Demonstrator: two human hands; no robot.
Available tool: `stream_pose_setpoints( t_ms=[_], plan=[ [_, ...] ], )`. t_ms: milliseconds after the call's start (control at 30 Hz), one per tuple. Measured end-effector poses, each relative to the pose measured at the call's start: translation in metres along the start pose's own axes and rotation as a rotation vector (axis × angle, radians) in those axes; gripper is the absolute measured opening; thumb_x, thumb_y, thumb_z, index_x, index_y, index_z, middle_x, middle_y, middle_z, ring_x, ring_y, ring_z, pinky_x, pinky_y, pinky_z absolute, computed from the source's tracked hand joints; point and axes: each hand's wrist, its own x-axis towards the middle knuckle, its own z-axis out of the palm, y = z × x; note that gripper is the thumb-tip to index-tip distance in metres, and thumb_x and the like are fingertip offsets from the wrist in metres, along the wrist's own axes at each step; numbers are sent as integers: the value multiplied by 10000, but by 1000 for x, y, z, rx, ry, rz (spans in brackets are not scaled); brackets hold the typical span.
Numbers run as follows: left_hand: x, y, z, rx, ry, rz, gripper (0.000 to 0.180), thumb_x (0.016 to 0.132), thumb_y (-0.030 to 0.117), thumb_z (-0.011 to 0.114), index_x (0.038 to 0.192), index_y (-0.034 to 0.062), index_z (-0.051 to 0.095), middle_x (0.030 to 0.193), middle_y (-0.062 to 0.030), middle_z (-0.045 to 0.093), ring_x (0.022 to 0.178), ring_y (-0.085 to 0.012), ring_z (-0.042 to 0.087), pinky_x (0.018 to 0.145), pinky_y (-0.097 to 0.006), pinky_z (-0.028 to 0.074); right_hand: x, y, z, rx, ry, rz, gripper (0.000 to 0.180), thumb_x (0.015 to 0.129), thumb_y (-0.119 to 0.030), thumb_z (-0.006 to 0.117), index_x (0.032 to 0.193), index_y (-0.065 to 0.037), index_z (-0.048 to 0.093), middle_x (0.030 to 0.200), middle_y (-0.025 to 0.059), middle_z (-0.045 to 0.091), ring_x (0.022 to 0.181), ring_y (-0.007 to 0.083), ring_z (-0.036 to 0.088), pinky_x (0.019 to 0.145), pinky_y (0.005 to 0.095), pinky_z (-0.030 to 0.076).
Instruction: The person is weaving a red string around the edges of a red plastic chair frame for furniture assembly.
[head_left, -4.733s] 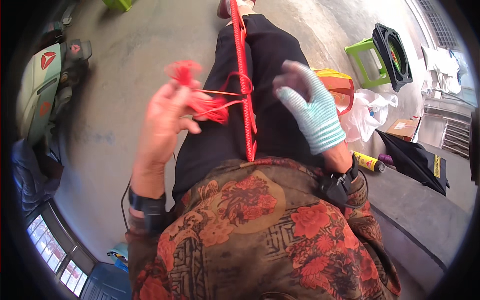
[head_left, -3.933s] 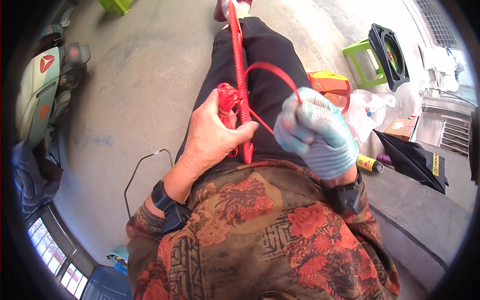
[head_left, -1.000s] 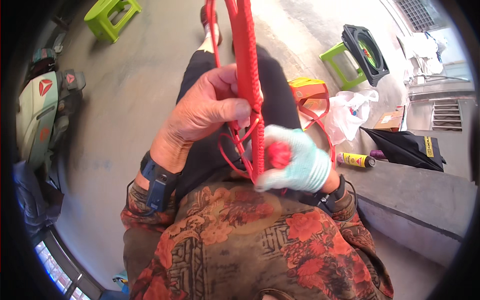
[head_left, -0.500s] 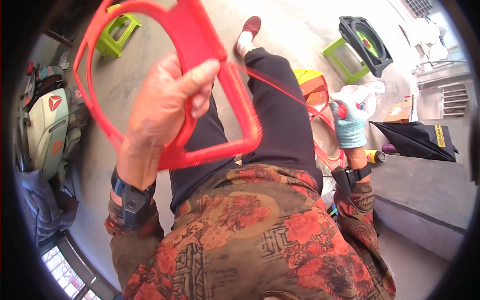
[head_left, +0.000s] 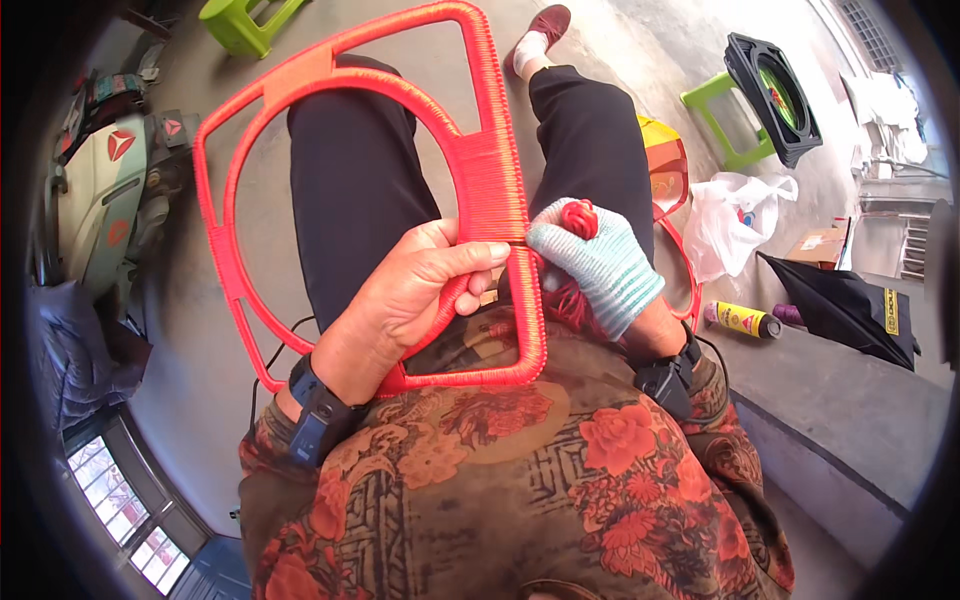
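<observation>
At the far left a scooter is seen partly, with a green stool set farther up on the floor. Next, the frame is held over the lap, above the dark trousers; its rounded outer square and inner ring are wrapped in red. The wide panel at its right side is grasped by the bare left hand: the thumb is laid flat across the face, its tip pointed right toward a short dark gap in the wrapping, and the other fingers are curled beneath. Just beyond that gap, the frame's right edge is met by the gloved right hand, which is closed around a bundle of red cord; a knot of it is pushed out above the fist and looser loops are hung below. Whether the edge is pinched by the gloved fingertips cannot be told, since they are partly hidden. Farther right, an orange bag, a white bag, another stool bearing a black tray, a yellow can and a black cloth are seen.
</observation>
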Motion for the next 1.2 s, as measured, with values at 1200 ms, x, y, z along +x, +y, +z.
stream_pose_setpoints(
  t_ms=[1200],
  plan=[
    [3,-6,-36,-21,74,96,241,946,86,674,1160,-17,630,837,-82,669,524,-53,539,402,-174,396,51,37,12,-760,56,-886,255,802,-54,779,1041,-56,688,860,133,701,753,296,709,655,342,562]
  ],
)
